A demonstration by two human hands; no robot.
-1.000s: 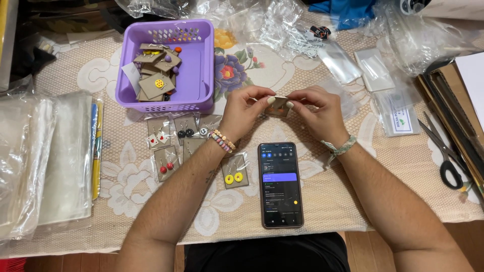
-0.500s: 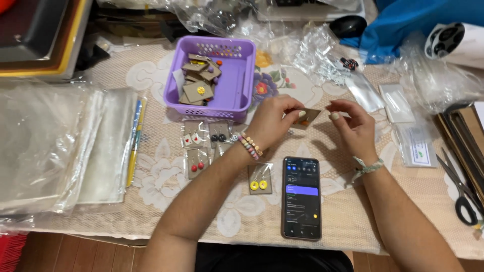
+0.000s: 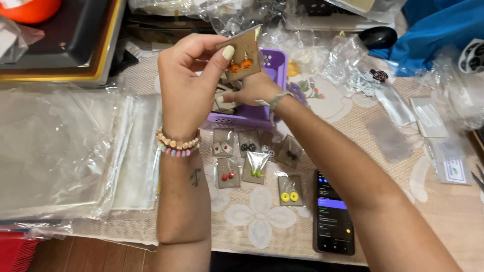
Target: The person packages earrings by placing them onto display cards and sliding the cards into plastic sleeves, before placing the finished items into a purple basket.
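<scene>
Bench (image 3: 454, 221) crowded. Far edge blocked by heap of crumpled clear bags (image 3: 348, 55), blue cloth (image 3: 433, 35) at far right. Left side taken by stack of flat clear sleeves (image 3: 60, 151) with dark trays (image 3: 65, 45) behind it. Purple basket (image 3: 262, 113) sits mid-bench, right hand (image 3: 252, 90) reaching into it, forearm crossing diagonally over the centre. Left hand (image 3: 189, 85) raised holding earring card (image 3: 241, 55) above basket, blocking approach from the left. Packed earring cards (image 3: 257, 161) lie in rows just near side of basket; phone (image 3: 333, 216) beside them. Open lace cloth only at near edge, between the two forearms, and right of the phone
</scene>
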